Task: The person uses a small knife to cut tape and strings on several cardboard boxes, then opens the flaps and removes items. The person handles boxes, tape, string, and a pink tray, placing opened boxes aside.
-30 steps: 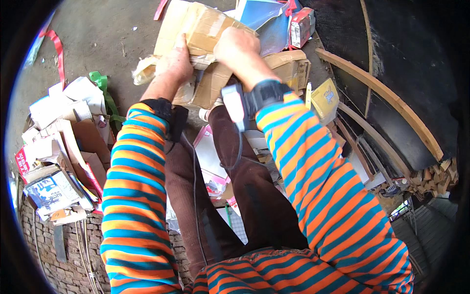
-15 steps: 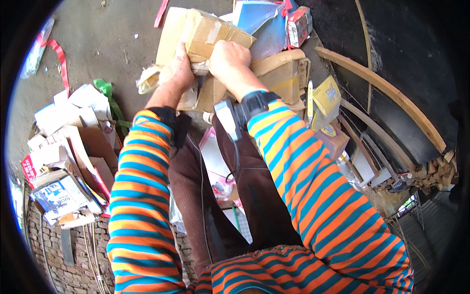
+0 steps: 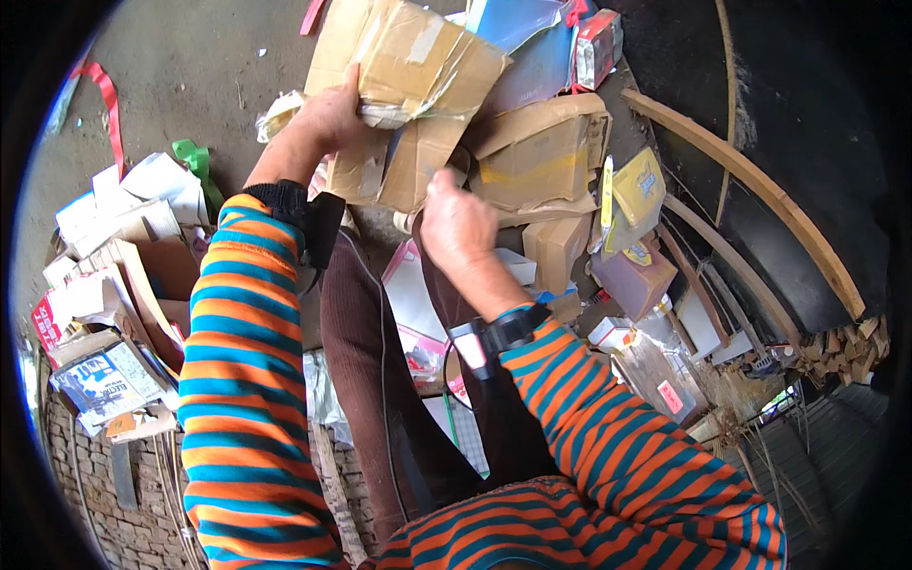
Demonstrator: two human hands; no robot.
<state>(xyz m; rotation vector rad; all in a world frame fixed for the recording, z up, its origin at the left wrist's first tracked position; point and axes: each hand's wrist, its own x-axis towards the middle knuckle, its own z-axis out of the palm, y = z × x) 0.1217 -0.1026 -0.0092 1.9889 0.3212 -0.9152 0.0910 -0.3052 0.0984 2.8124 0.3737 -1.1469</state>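
Observation:
A flattened tan cardboard box [image 3: 418,62], creased and with strips of clear tape along it, is held up in front of me. My left hand [image 3: 328,119] is closed on its left edge, thumb on top. From its lower side a cardboard flap [image 3: 418,161] hangs down toward my knees. My right hand [image 3: 458,223] is closed, just at the right edge of that flap; whatever its fingers pinch is hidden. Crumpled clear plastic [image 3: 280,114] shows left of the box. Right of it lies another cardboard box [image 3: 537,161] with yellow tape.
On the left is a pile of papers and opened cartons [image 3: 119,285], with green ribbon [image 3: 195,166] beside it. Blue folders [image 3: 522,47] and a red-and-white box [image 3: 598,47] lie at the far right. A yellow carton [image 3: 636,195] and a curved wooden strip [image 3: 760,190] stand on the right.
My right hand has come down from the box's taped top to beside its lower flap. The box has tilted and its flap shows more. My left hand keeps its hold, slightly farther left.

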